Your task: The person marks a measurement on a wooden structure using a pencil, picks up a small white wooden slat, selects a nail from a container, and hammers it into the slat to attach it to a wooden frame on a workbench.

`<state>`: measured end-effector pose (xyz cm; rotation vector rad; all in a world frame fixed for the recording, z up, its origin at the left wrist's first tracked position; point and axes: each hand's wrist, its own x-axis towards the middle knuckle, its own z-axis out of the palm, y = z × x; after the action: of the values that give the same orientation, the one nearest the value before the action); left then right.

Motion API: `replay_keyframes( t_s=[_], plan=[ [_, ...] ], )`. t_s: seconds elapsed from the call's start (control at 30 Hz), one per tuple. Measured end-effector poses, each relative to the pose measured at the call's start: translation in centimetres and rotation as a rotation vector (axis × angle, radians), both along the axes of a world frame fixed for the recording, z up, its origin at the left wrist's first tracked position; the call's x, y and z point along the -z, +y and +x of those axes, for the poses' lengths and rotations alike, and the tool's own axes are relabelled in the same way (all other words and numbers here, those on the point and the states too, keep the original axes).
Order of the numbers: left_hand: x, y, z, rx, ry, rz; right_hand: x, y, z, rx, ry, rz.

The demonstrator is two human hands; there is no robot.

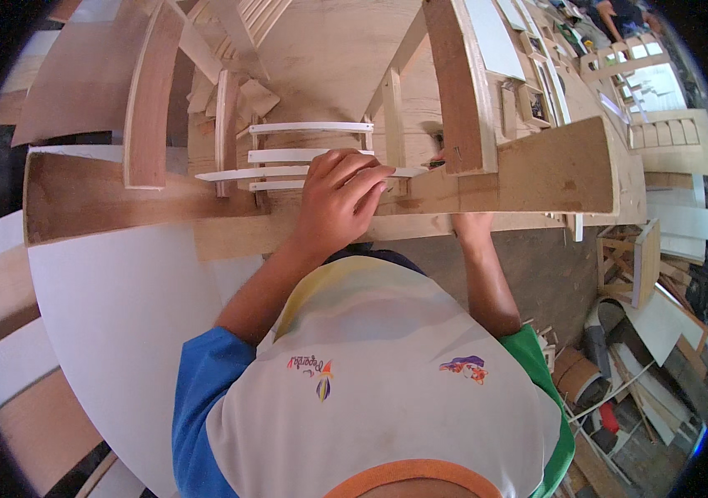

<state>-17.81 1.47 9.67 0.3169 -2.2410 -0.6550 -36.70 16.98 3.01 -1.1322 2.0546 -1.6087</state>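
White strip [258,173] under the left hand's [339,197] curled fingers [358,173], along the wooden board [549,170], right hand [473,224] partly hidden beneath that board, whether either clamps unclear.

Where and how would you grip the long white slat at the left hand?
The long white slat is probably best pinched across its narrow width at its left end, from the left: that thin end juts out uncovered, while the left hand covers the middle.

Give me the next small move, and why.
Probably bring the right hand over to steady the long white strip: the left hand covers its middle, its ends stick out either side, and the wooden board partly hides the right hand.
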Motion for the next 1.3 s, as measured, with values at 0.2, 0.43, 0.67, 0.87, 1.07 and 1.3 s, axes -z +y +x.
replay_keyframes(
  t_s=[0.2,0.43,0.67,0.87,1.07,1.3],
  plan=[
    [0.6,0.0,-0.1,-0.034,-0.056,-0.002,-2.3,-2.0,-0.3,-0.163,0.1,0.057],
    [1.3,0.0,-0.3,-0.045,-0.06,-0.041,-5.6,-3.5,0.5,-0.338,-0.088,-0.001],
    [1.3,0.1,-0.5,-0.062,-0.051,-0.048,-2.4,-2.2,-1.8,-0.348,-0.113,0.047],
    [1.3,0.1,-0.3,-0.066,-0.075,-0.049,-6.4,-3.9,-0.9,-0.497,-0.451,-0.021],
    [1.1,0.1,-0.3,-0.068,-0.088,-0.045,-6.8,-4.0,-1.8,-0.532,-0.47,0.017],
    [1.1,0.1,-0.3,-0.075,-0.105,-0.062,-7.4,-4.4,-2.0,-0.556,-0.461,0.023]
  ],
)
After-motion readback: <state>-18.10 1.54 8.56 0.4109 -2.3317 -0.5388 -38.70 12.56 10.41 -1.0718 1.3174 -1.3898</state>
